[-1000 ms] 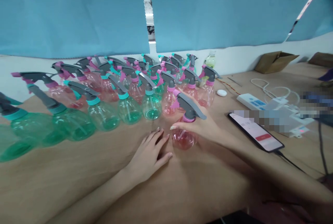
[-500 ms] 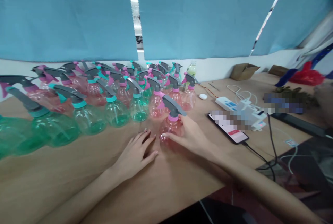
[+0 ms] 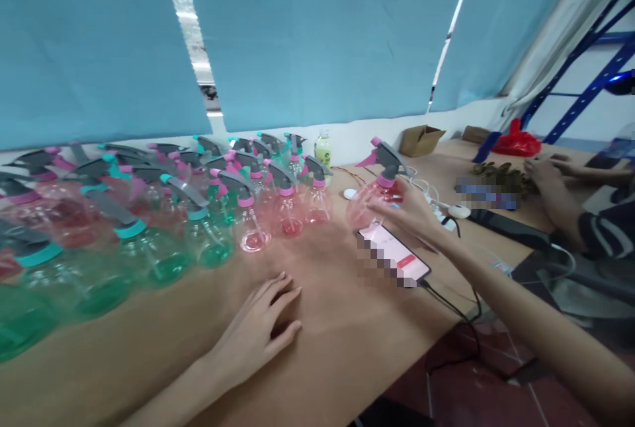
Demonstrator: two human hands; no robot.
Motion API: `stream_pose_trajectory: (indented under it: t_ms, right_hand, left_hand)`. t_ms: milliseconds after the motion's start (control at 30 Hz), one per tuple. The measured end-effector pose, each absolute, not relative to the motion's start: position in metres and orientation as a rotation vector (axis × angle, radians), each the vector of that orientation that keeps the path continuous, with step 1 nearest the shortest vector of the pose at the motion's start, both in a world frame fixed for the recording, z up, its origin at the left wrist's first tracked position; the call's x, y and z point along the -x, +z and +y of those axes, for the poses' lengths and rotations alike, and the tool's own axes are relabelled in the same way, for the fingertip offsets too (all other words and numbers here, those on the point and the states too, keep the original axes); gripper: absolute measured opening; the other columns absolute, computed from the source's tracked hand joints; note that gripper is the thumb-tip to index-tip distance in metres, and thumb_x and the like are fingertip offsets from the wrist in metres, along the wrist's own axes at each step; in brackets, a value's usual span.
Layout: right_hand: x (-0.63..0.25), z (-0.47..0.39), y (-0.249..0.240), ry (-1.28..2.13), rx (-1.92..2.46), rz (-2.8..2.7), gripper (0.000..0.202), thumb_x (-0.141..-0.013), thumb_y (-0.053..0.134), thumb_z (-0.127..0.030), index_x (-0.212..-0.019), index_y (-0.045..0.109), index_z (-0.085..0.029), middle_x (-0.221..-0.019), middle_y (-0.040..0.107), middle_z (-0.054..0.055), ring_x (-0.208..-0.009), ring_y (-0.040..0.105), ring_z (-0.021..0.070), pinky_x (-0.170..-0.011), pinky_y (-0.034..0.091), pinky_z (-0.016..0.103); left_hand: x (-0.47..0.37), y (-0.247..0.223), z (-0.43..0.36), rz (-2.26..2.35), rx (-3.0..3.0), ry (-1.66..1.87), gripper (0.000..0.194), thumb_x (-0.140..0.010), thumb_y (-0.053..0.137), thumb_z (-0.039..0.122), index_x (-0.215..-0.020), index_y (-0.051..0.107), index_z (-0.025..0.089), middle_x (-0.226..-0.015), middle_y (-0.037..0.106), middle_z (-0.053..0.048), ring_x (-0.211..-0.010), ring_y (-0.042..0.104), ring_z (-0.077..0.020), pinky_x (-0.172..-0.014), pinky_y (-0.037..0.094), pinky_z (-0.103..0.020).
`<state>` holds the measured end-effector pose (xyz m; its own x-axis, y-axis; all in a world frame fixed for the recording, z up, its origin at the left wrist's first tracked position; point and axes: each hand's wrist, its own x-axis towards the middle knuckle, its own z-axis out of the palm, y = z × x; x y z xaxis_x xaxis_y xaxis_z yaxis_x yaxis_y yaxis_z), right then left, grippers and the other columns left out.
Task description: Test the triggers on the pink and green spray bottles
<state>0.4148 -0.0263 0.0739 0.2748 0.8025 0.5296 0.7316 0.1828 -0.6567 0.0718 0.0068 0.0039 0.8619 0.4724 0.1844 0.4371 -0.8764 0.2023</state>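
Note:
My right hand (image 3: 404, 205) is closed round a clear pink spray bottle (image 3: 364, 205) with a grey and pink trigger head. The bottle is tilted and raised near the far end of a phone (image 3: 397, 255). Flat on the wooden table (image 3: 322, 341) rests my left hand (image 3: 260, 314), fingers spread, holding nothing. To its left stand several more spray bottles in rows, green ones such as this green spray bottle (image 3: 159, 258) in front and pink ones such as this pink spray bottle (image 3: 289, 212) toward the middle.
Behind the phone lie a white power strip (image 3: 441, 212) and cables. A small drink bottle (image 3: 323, 148) and an open cardboard box (image 3: 421, 141) stand by the wall. At the right, another person's hands (image 3: 546, 172) are beside a dark green leafy bundle (image 3: 503, 179) and a red plastic bag (image 3: 518, 139).
My right hand has lifted the pink spray bottle from beside my left hand and carried it right, over toward the phone. The view has turned right; another person's arms now show.

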Motion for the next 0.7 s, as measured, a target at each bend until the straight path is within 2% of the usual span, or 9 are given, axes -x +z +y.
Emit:
stream_pose_trajectory:
  t_ms: [100, 267, 467, 600, 700]
  right_hand:
    - [-0.441, 0.01, 0.068, 0.054, 1.549, -1.494, 0.046, -0.067, 0.07, -0.043, -0.102, 0.055, -0.018, -0.095, 0.063, 0.008, -0.081, 0.061, 0.0231, -0.075, 0.048, 0.039]
    - [-0.451, 0.063, 0.043, 0.114, 1.503, -1.549, 0.046, -0.067, 0.07, -0.038, -0.105, 0.052, -0.017, -0.098, 0.065, 0.007, -0.085, 0.062, 0.0215, -0.077, 0.048, 0.036]
    - [-0.456, 0.093, 0.025, 0.152, 1.492, -1.605, 0.047, -0.068, 0.069, -0.038, -0.106, 0.054, -0.017, -0.099, 0.065, 0.007, -0.091, 0.061, 0.0233, -0.085, 0.045, 0.039]
    - [-0.456, 0.097, 0.021, 0.162, 1.497, -1.622, 0.055, -0.068, 0.068, -0.041, -0.115, 0.051, -0.018, -0.113, 0.061, 0.009, -0.107, 0.055, 0.0266, -0.093, 0.041, 0.042]
    - [-0.454, 0.092, 0.024, 0.16, 1.506, -1.609, 0.064, -0.065, 0.07, -0.046, -0.119, 0.049, -0.019, -0.128, 0.052, 0.011, -0.12, 0.046, 0.029, -0.098, 0.037, 0.044]
  left_hand:
    - [-0.103, 0.002, 0.01, 0.609, -2.863, 0.34, 0.042, -0.09, 0.05, 0.035, -0.129, 0.046, 0.021, -0.136, 0.043, -0.01, -0.128, 0.036, -0.0279, -0.101, 0.035, -0.045]
    - [-0.143, 0.0, 0.014, 0.523, -2.833, 0.307, 0.041, -0.09, 0.05, 0.031, -0.129, 0.046, 0.02, -0.136, 0.044, -0.011, -0.128, 0.036, -0.0271, -0.102, 0.033, -0.046]
    - [-0.164, 0.002, 0.015, 0.47, -2.806, 0.314, 0.04, -0.089, 0.052, 0.03, -0.127, 0.048, 0.02, -0.135, 0.046, -0.011, -0.128, 0.036, -0.027, -0.102, 0.034, -0.046]
    - [-0.175, 0.0, 0.014, 0.465, -2.804, 0.311, 0.042, -0.089, 0.053, 0.033, -0.128, 0.047, 0.02, -0.136, 0.044, -0.013, -0.129, 0.035, -0.0281, -0.103, 0.032, -0.047]
    - [-0.188, -0.001, 0.009, 0.464, -2.796, 0.281, 0.05, -0.087, 0.054, 0.04, -0.131, 0.046, 0.018, -0.141, 0.036, -0.016, -0.131, 0.029, -0.0309, -0.104, 0.029, -0.049]
